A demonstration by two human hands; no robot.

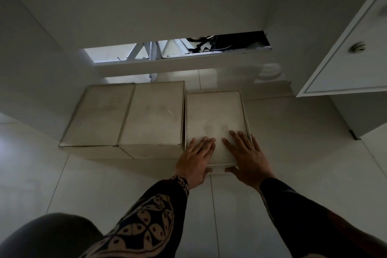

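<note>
Three beige boxes stand side by side on a pale tiled floor. My left hand [196,159] and my right hand [245,157] both lie flat with straight fingers on the lid of the right box [215,115], near its front edge, thumbs at the front rim. The middle box [152,113] and the left box [100,115] touch each other; the right box sits a little nearer to me. Smudges show on the right box's dusty lid above my fingers.
A white cabinet door [345,48] with a round knob hangs open at the upper right. Behind the boxes a gap [176,48] under a white panel shows metal struts and dark cables. A white wall runs along the left. My knee [48,234] is at the lower left.
</note>
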